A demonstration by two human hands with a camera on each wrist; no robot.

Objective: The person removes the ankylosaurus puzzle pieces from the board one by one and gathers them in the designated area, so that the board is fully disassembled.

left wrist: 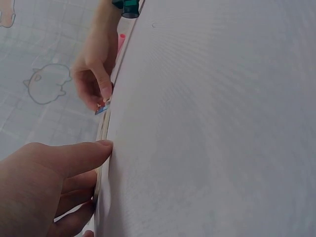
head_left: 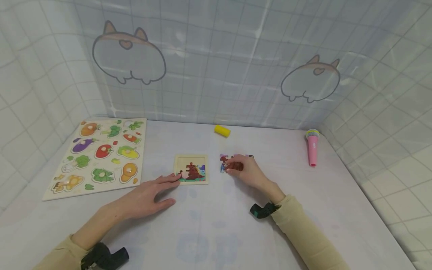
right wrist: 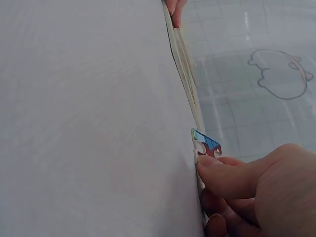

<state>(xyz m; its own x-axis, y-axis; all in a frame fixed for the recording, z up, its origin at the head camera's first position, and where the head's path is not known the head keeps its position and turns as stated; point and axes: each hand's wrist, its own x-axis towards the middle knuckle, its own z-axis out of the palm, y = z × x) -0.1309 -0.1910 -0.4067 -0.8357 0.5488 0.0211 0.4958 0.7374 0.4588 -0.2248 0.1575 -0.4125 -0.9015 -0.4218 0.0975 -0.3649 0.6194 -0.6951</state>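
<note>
A small square puzzle tray [head_left: 207, 168] lies in front of me, its lower part filled with pieces that form a brown dinosaur picture; bare tray shows at its top and left. My left hand [head_left: 145, 197] reaches its lower left corner, the fairly straight fingertips touching the frame and the thumb apart on the table. To the right of the tray, my right hand [head_left: 248, 170] pinches a blue and brown jigsaw piece [right wrist: 208, 140] between thumb and fingers, low at the table in the right wrist view. More loose pieces [head_left: 223, 158] lie around and partly beneath that hand.
A large vegetable puzzle board [head_left: 143, 150] lies at the left. Behind the tray is a yellow cylinder [head_left: 222, 131], and a pink toy microphone [head_left: 312, 150] stands out at the far right. Tiled-pattern sheeting [head_left: 216, 75] rises along the table's back and sides.
</note>
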